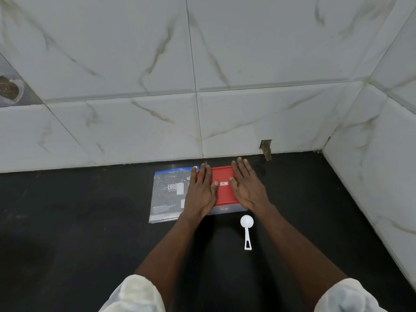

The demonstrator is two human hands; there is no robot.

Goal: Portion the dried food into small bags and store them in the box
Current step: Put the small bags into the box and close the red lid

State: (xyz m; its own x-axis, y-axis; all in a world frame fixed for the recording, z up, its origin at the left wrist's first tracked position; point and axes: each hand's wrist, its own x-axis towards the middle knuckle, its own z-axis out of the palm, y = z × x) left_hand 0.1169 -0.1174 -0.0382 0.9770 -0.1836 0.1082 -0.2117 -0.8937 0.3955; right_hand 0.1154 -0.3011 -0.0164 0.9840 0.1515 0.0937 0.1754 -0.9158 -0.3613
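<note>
Both hands (201, 192) (247, 185) flat on red lid (222, 192); bag (167, 194) reads "URG".

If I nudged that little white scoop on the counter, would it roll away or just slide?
The white scoop looks like thin moulded plastic, so probably light and stiff. Its round bowl might rock, but the flat handle lying on the dark counter should stop it rolling. On that smooth surface it would likely just skid.
</note>
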